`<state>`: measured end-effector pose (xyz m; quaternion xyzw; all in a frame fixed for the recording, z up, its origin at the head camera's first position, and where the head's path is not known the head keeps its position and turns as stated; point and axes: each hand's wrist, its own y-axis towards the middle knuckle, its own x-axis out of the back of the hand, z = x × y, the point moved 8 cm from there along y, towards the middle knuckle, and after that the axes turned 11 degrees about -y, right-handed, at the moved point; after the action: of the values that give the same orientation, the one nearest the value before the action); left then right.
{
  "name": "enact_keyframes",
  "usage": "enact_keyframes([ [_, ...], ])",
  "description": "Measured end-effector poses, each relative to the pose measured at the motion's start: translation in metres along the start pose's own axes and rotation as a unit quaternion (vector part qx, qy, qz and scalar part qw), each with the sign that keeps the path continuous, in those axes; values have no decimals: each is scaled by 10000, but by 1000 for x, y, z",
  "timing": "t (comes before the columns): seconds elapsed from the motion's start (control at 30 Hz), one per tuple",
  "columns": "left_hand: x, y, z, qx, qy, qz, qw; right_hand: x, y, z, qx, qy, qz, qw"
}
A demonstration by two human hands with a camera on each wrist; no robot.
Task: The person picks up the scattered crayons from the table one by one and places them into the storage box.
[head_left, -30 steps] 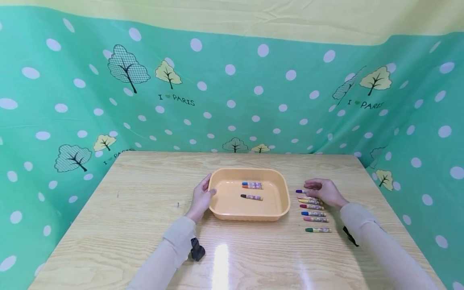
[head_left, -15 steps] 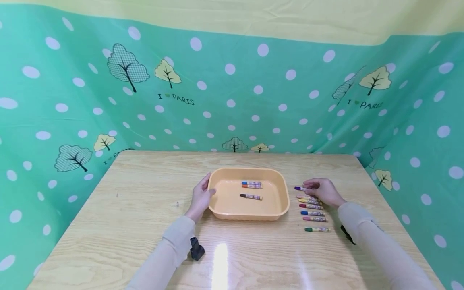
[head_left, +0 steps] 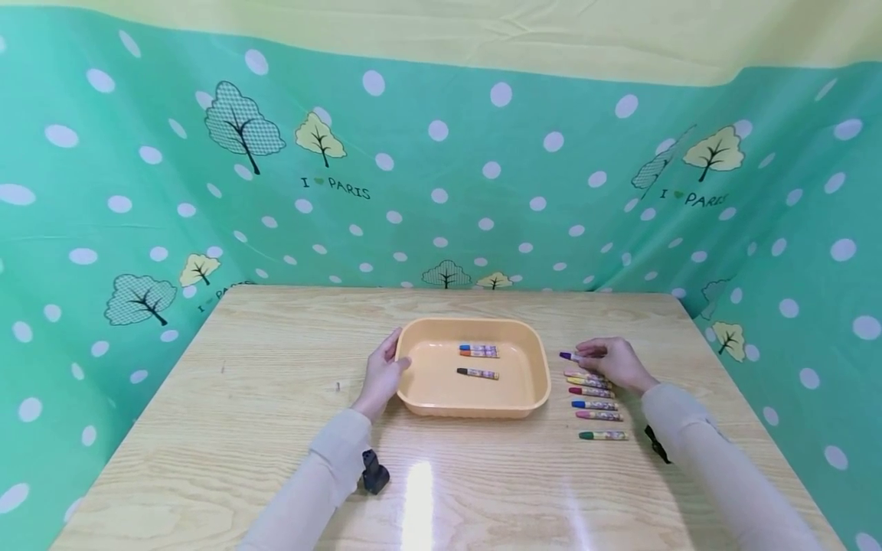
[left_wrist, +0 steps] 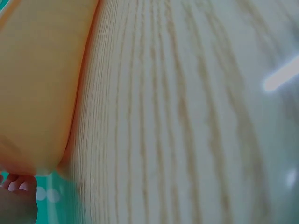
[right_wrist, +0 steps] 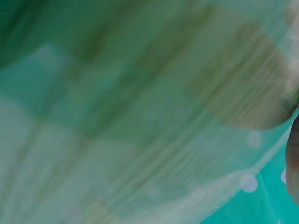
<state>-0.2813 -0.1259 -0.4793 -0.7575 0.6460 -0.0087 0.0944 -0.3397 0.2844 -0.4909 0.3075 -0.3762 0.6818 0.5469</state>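
Note:
My left hand (head_left: 380, 376) grips the left end of a peach plastic tray (head_left: 441, 396), thumb over the rim. In the left wrist view the tray's side wall (left_wrist: 42, 84) fills the left edge. Inside the tray lie a blue crayon (head_left: 468, 347), an orange crayon (head_left: 475, 354) and a black crayon (head_left: 477, 373). To the tray's right, my right hand (head_left: 616, 363) pinches a purple crayon (head_left: 568, 356), its wrapped end hidden by the fingers. The right wrist view shows only a sliver of the hand (right_wrist: 293, 163).
Below the right hand, several crayons lie in a column, among them a yellow crayon (head_left: 586, 382), a red crayon (head_left: 589, 392), a dark blue crayon (head_left: 592, 405), a pink crayon (head_left: 598, 415) and a green crayon (head_left: 602, 435). A dotted green curtain (head_left: 441, 222) surrounds the wooden table (head_left: 262, 428).
The purple crayon has shifted slightly away from the column, up and left, with my right hand's fingers on it. My left hand and the tray have stayed in place.

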Motion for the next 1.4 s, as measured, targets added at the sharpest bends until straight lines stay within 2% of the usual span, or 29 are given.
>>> enact_keyframes([
  [0.13, -1, 1, 0, 21, 25, 29, 10000, 7, -5, 2, -106, 276, -31, 9996],
  [0.23, -1, 1, 1, 39, 27, 55, 10000, 15, -9, 8, -38, 386, -165, 9991],
  [0.47, -1, 0, 2, -9, -32, 96, 9999, 30, -16, 32, 424, 195, -557, 9974],
  [0.67, -1, 1, 1, 16, -18, 38, 10000, 40, -20, 57, 686, 485, -808, 9932],
  [0.83, -1, 0, 1, -2, -32, 72, 10000, 35, -20, 79, 847, 768, -766, 9905],
  [1.1, -1, -1, 0, -35, -15, 106, 9999, 19, -15, 104, 874, 1008, -613, 9892],
  [1.4, -1, 0, 0, -40, -27, 96, 9999, 6, -10, 125, 1012, 926, -514, 9892],
])
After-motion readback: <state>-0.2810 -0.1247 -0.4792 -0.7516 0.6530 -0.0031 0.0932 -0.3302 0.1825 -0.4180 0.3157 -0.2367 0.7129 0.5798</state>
